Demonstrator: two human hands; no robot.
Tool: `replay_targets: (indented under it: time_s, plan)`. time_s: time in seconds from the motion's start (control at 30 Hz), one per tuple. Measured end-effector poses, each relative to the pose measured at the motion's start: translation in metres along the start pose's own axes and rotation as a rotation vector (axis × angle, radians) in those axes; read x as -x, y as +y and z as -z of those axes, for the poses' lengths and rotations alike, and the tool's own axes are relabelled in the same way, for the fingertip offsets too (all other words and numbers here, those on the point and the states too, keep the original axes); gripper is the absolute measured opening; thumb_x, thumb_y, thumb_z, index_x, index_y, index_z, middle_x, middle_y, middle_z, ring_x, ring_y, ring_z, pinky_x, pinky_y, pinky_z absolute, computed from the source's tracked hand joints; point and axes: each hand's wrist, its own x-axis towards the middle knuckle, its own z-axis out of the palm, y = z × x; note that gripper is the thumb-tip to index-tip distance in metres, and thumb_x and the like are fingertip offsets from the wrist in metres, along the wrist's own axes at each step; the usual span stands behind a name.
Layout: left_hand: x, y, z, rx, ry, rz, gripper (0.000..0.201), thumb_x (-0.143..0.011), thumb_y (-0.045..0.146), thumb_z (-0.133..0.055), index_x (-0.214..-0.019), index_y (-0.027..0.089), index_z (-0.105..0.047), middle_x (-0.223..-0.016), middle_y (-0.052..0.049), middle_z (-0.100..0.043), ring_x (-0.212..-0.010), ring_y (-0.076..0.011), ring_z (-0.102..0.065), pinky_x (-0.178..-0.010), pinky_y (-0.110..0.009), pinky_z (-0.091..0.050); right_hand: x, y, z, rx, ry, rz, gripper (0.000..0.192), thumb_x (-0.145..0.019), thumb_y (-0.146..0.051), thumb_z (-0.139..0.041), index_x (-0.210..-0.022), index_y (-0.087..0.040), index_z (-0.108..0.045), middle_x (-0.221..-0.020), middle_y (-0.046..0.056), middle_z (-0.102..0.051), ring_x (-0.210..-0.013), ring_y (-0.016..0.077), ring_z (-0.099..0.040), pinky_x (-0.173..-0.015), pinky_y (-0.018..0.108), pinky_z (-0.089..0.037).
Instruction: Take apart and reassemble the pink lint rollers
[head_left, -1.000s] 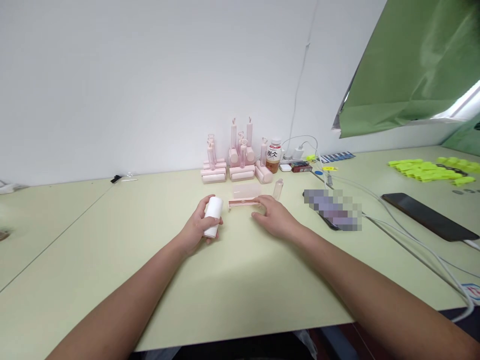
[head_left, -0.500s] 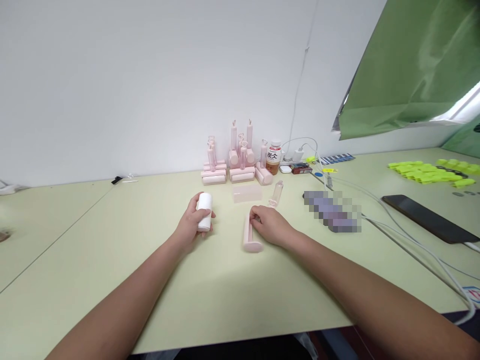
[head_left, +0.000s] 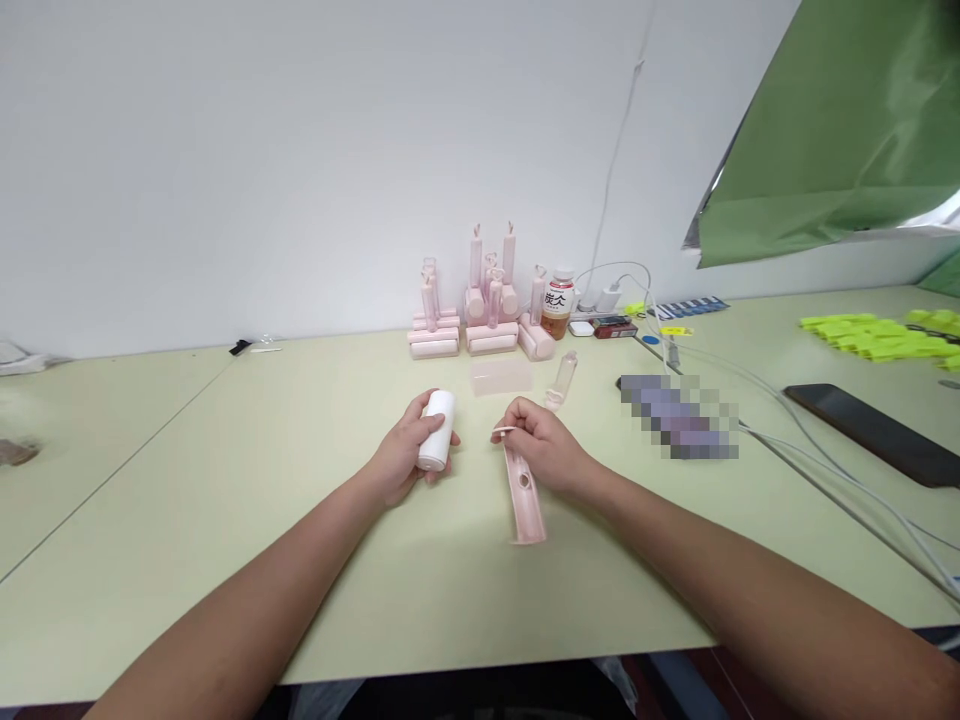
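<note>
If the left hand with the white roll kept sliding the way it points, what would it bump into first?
Probably the clear flat sheet lying just beyond the left hand and its white roll; depth is hard to judge, so it might pass beside it.

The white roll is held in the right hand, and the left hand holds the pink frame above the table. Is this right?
Not quite: the hands are swapped. The head view shows the white roll in the left hand, while the right hand holds the pink frame above the table.
</note>
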Motion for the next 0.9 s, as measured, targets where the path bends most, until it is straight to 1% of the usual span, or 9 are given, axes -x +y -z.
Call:
replay_targets:
  time_s: [0.1, 0.23, 0.3, 0.37, 0.47, 0.67, 0.77, 0.83, 0.9]
  plan:
    - [0.001, -0.003, -0.004, -0.019, 0.003, 0.011, 0.064, -0.086, 0.041, -0.057, -0.143, 0.03, -0.028, -0.081, -0.004, -0.065, -0.046, -0.0148, -0.059, -0.032, -0.02, -0.037, 0.002, -0.003, -0.004, -0.267, -0.045, -0.181, 0.018, -0.073, -0.03, -0.059, -0.078, -0.023, -0.044, -0.072, -0.002, -0.064, -0.051, 0.0102, -0.04, -0.044, 0.022, -0.029]
    - [0.003, -0.007, -0.009, -0.024, -0.018, 0.0, 0.071, -0.084, 0.045, -0.063, -0.143, 0.031, -0.025, -0.086, -0.004, -0.066, -0.054, -0.0177, -0.065, -0.035, -0.021, -0.041, 0.003, -0.001, -0.008, -0.411, -0.078, -0.293, 0.02, -0.069, -0.027, -0.063, -0.086, -0.022, -0.053, -0.059, -0.007, -0.049, -0.042, 0.0064, -0.03, -0.036, 0.019, -0.016]
    - [0.004, -0.008, -0.011, -0.026, -0.036, -0.014, 0.075, -0.082, 0.047, -0.066, -0.143, 0.032, -0.024, -0.088, -0.004, -0.065, -0.058, -0.019, -0.067, -0.037, -0.021, -0.043, 0.004, 0.001, -0.008, -0.467, -0.138, -0.304, 0.02, -0.071, -0.03, -0.066, -0.085, -0.02, -0.055, -0.055, -0.008, -0.043, -0.04, 0.0054, -0.026, -0.034, 0.018, -0.014]
    - [0.005, -0.009, -0.013, -0.03, -0.049, -0.028, 0.076, -0.082, 0.048, -0.067, -0.142, 0.032, -0.023, -0.089, -0.004, -0.065, -0.061, -0.0197, -0.068, -0.039, -0.022, -0.045, 0.004, 0.001, -0.008, -0.503, -0.189, -0.295, 0.021, -0.073, -0.033, -0.069, -0.079, -0.019, -0.054, -0.052, -0.008, -0.041, -0.04, 0.0053, -0.027, -0.032, 0.017, -0.017]
    - [0.007, -0.008, -0.014, -0.029, -0.053, -0.033, 0.076, -0.081, 0.049, -0.067, -0.142, 0.031, -0.025, -0.09, -0.005, -0.065, -0.059, -0.0186, -0.067, -0.041, -0.022, -0.045, 0.004, 0.0, -0.007, -0.516, -0.196, -0.29, 0.027, -0.073, -0.034, -0.072, -0.072, -0.019, -0.051, -0.05, -0.007, -0.042, -0.041, 0.0054, -0.031, -0.031, 0.016, -0.021]
    - [0.007, -0.009, -0.014, -0.038, -0.091, -0.017, 0.075, -0.08, 0.052, -0.068, -0.141, 0.028, -0.029, -0.089, -0.004, -0.065, -0.057, -0.0156, -0.063, -0.05, -0.026, -0.049, 0.004, 0.0, -0.006, -0.538, -0.191, -0.297, 0.033, -0.077, -0.044, -0.073, -0.072, -0.017, -0.055, -0.05, -0.006, -0.045, -0.04, 0.0054, -0.035, -0.028, 0.015, -0.028]
    - [0.008, -0.009, -0.014, -0.066, -0.102, -0.009, 0.074, -0.08, 0.053, -0.067, -0.14, 0.027, -0.031, -0.089, -0.005, -0.066, -0.06, -0.0147, -0.062, -0.053, -0.026, -0.048, 0.004, 0.001, -0.007, -0.538, -0.192, -0.284, 0.036, -0.078, -0.048, -0.073, -0.073, -0.017, -0.055, -0.053, -0.005, -0.049, -0.039, 0.0057, -0.038, -0.029, 0.016, -0.035]
    - [0.009, -0.008, -0.014, -0.084, -0.142, -0.016, 0.072, -0.081, 0.054, -0.067, -0.138, 0.026, -0.034, -0.09, -0.006, -0.066, -0.063, -0.0148, -0.061, -0.054, -0.025, -0.047, 0.004, 0.003, -0.007, -0.543, -0.214, -0.28, 0.037, -0.079, -0.05, -0.071, -0.075, -0.017, -0.055, -0.052, -0.005, -0.05, -0.038, 0.0066, -0.04, -0.031, 0.018, -0.041]
    - [0.011, -0.008, -0.013, -0.098, -0.218, -0.032, 0.069, -0.082, 0.054, -0.066, -0.136, 0.026, -0.036, -0.096, -0.007, -0.066, -0.069, -0.0167, -0.063, -0.056, -0.024, -0.046, 0.004, 0.005, -0.008, -0.56, -0.243, -0.283, 0.038, -0.081, -0.052, -0.07, -0.077, -0.017, -0.055, -0.052, -0.005, -0.05, -0.039, 0.0073, -0.041, -0.033, 0.019, -0.044]
